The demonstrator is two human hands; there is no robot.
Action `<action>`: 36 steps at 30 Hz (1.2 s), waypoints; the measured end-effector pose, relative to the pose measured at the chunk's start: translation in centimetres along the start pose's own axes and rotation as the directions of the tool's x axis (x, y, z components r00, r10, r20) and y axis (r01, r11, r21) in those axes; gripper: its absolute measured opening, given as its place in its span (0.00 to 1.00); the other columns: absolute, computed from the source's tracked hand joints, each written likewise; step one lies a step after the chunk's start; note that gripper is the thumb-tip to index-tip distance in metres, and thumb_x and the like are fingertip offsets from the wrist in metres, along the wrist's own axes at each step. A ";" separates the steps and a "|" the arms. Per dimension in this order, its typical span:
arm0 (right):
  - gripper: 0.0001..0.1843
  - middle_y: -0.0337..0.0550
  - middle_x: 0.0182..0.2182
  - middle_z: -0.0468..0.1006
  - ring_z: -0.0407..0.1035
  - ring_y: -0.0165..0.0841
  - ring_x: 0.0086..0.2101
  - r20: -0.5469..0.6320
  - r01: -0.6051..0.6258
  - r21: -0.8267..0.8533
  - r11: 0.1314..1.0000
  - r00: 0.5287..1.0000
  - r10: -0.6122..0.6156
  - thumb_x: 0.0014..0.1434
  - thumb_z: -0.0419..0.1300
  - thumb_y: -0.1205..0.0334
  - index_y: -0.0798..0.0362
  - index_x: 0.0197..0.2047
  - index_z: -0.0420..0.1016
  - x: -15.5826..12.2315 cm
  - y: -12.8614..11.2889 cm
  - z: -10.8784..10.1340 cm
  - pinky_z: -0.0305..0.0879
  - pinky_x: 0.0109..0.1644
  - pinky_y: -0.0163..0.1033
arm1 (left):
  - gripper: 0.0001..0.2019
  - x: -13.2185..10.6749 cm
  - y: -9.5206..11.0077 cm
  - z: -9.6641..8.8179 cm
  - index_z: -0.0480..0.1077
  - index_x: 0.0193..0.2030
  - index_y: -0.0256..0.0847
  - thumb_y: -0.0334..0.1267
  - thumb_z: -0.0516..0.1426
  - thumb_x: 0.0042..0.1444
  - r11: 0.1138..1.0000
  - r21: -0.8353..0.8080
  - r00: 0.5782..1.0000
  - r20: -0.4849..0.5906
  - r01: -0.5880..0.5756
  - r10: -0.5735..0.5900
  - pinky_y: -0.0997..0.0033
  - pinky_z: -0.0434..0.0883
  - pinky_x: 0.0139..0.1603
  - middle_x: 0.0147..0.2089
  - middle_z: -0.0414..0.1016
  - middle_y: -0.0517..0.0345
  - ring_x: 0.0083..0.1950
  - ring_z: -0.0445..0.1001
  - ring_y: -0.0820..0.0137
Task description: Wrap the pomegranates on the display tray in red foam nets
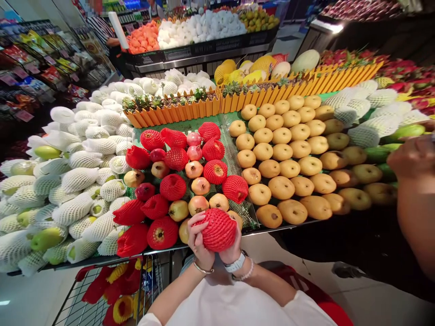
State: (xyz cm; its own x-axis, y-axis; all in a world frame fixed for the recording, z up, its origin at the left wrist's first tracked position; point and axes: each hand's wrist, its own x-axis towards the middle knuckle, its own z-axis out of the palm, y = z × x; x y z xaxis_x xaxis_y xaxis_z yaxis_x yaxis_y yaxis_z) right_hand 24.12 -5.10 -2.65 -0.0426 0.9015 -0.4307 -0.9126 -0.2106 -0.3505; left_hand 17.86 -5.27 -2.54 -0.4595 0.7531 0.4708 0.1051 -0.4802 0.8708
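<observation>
Hands: left hand [200, 244] and right hand [233, 248] meet at the near edge of the fruit display, low in the middle of the view.
Held thing: netted fruit [219, 230], a round fruit inside a red foam net sleeve, sits between both palms, just above the display's front rim.
Left grip: fingers [194, 225] curl over the left side of the net, clamped on the netted fruit.
Right grip: fingers wrap the lower right side, clamped on the same fruit; a white watch [237, 264] and a bead bracelet sit on that wrist, a thin bangle on the left one.
Display: green mat [227, 136] carries loose pomegranates [194, 169] mixed with others in red nets [173, 186].
Right of it: golden pears [282, 167] lie in rows behind a clear divider.
Left of it: fruit in white foam nets [78, 179] is heaped high.
Below: shopping cart [102, 294] near the left arm holds spare red and yellow nets.
Far right: another person's arm [416, 199] reaches in, blurred.
Behind: orange picket edging [176, 111] borders the display's far side.
</observation>
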 end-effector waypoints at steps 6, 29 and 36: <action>0.21 0.36 0.45 0.78 0.69 0.39 0.52 -0.002 0.137 -0.135 0.981 0.990 -0.139 0.47 0.64 0.37 0.40 0.38 0.79 0.0 -1.6 1.0 0.60 0.65 0.51 | 0.15 0.7 0.2 1.2 0.74 0.34 0.44 0.42 0.47 0.64 0.967 -0.153 0.972 -0.085 0.204 -0.219 0.59 0.66 0.57 0.44 0.74 0.57 0.48 0.72 0.63; 0.18 0.36 0.37 0.81 0.75 0.35 0.43 0.311 0.293 -0.419 0.859 0.936 -0.168 0.43 0.70 0.60 0.50 0.39 0.74 11.3 -6.4 12.9 0.72 0.51 0.43 | 0.04 8.3 0.2 -12.7 0.75 0.34 0.45 0.38 0.62 0.50 0.966 -0.233 0.880 -0.428 0.114 -0.207 0.60 0.71 0.57 0.40 0.80 0.61 0.45 0.78 0.66; 0.11 0.38 0.36 0.80 0.74 0.30 0.35 0.277 0.476 -0.614 0.630 0.877 -0.393 0.54 0.59 0.60 0.52 0.42 0.69 27.5 -9.1 25.0 0.74 0.43 0.42 | 0.02 8.9 0.0 -20.5 0.75 0.27 0.51 0.42 0.60 0.47 0.936 -0.140 0.702 -0.629 0.322 -0.335 0.40 0.62 0.64 0.30 0.76 0.65 0.33 0.73 0.62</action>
State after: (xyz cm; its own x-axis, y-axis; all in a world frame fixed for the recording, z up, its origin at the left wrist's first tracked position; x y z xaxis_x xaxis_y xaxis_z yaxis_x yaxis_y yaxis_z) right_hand 21.09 31.02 9.46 0.2089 0.9779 -0.0098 -0.3454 0.0644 -0.9362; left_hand -4.29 -7.77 -1.28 -0.9123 0.4064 -0.0505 -0.1727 -0.2700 0.9473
